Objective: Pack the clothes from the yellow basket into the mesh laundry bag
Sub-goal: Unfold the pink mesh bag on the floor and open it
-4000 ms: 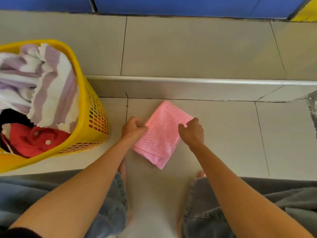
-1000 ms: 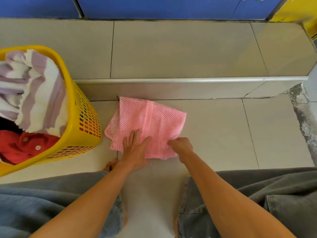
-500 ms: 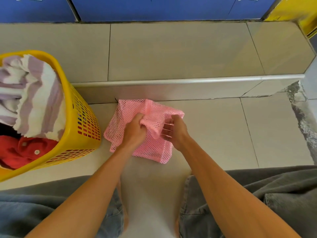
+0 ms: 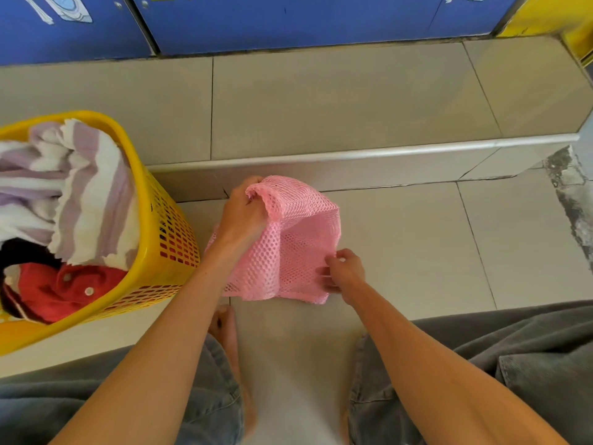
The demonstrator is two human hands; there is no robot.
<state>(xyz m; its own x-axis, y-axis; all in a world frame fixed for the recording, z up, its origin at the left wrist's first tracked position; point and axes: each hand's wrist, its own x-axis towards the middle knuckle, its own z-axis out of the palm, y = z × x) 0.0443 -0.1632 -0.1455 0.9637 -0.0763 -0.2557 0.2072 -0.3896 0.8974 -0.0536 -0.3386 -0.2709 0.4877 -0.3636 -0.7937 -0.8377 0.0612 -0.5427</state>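
The pink mesh laundry bag [image 4: 298, 239] is partly lifted off the tiled floor in front of me. My left hand [image 4: 242, 216] grips its upper edge and holds it raised. My right hand [image 4: 343, 273] pinches the lower right edge near the floor. At the left stands the yellow basket [image 4: 163, 226], filled with a purple-and-white striped garment [image 4: 80, 194], a red buttoned garment [image 4: 64, 290] and something dark beneath.
A low tiled step with a metal edge [image 4: 353, 154] runs across behind the bag. Blue panels [image 4: 288, 20] line the back. My knees in grey trousers and a bare foot [image 4: 227, 329] are below. A cracked patch of floor [image 4: 574, 200] is at the right.
The bag went from folded flat to spread on the floor, then bunched. Now my left hand has raised its top edge and my right hand has dropped to the lower edge.
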